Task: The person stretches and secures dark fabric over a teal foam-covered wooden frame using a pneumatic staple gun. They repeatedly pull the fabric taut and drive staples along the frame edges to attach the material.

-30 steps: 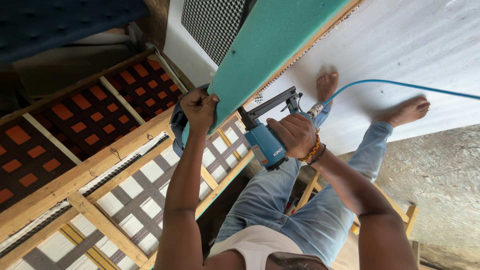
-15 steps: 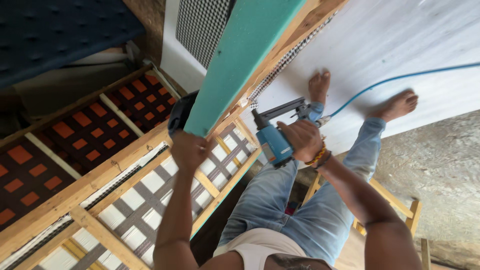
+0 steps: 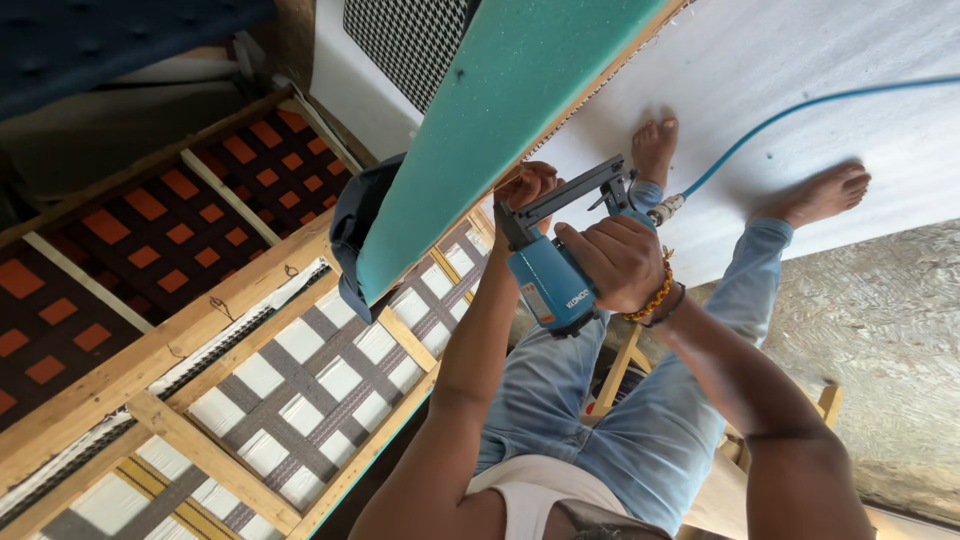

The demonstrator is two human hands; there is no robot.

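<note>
My right hand [image 3: 618, 258] grips a blue pneumatic staple gun [image 3: 553, 270] whose black nose points at the edge of a green foam slab [image 3: 490, 120] mounted on a wooden frame. My left hand [image 3: 528, 184] reaches up and pinches the foam's edge just beside the gun's nose, fingers partly hidden behind it. A blue air hose [image 3: 800, 110] runs from the gun's rear across the white sheet [image 3: 780, 60]. My bare feet rest on that sheet, and my legs are in blue jeans.
A wooden frame [image 3: 250, 400] with grey-and-white checked webbing lies at lower left. Beyond it is another frame [image 3: 130, 230] with orange-and-dark checked fabric. A dark blue cloth [image 3: 355, 230] hangs at the foam's lower end. A black-and-white patterned panel [image 3: 410, 40] stands behind.
My left hand has slid up along the foam's edge toward the staple gun. The gun and my right hand have shifted slightly with the view drawing closer.
</note>
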